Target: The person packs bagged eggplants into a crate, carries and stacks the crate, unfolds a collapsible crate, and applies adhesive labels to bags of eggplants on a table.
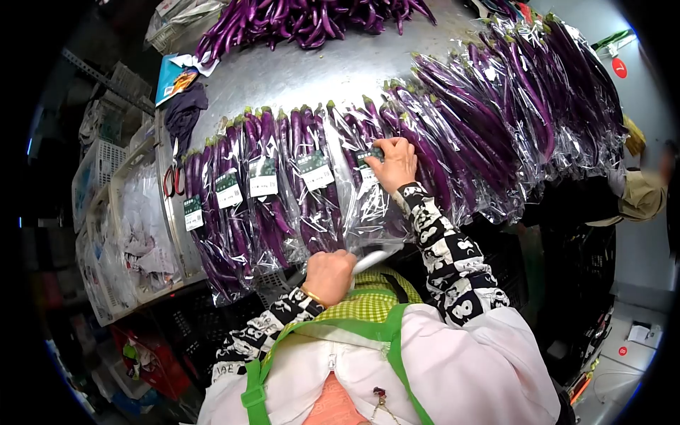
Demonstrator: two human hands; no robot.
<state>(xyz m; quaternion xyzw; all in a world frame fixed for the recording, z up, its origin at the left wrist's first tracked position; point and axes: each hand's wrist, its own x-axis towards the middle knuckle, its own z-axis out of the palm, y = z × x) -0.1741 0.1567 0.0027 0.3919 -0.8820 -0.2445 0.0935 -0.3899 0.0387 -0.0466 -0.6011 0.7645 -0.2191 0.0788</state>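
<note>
My right hand [395,166] rests on a clear bag of long purple eggplants [347,127], with thumb and curled fingers at its green and white label [367,156]. Lower down, at the table's front edge, my left hand [331,278] is closed in a fist. A white rounded object [372,261] sticks out from beside that fist; its exact kind is hard to make out. Left of my right hand lie several bagged eggplants bearing similar labels [263,177]. Bags directly to its right [439,149] show no label that I can see.
Loose eggplants [312,21] are heaped at the back of the metal table [283,78]. More bagged eggplants [524,99] are piled at the right. Red-handled scissors [173,180] hang at the left edge, near crates [110,163] and plastic bags [145,219].
</note>
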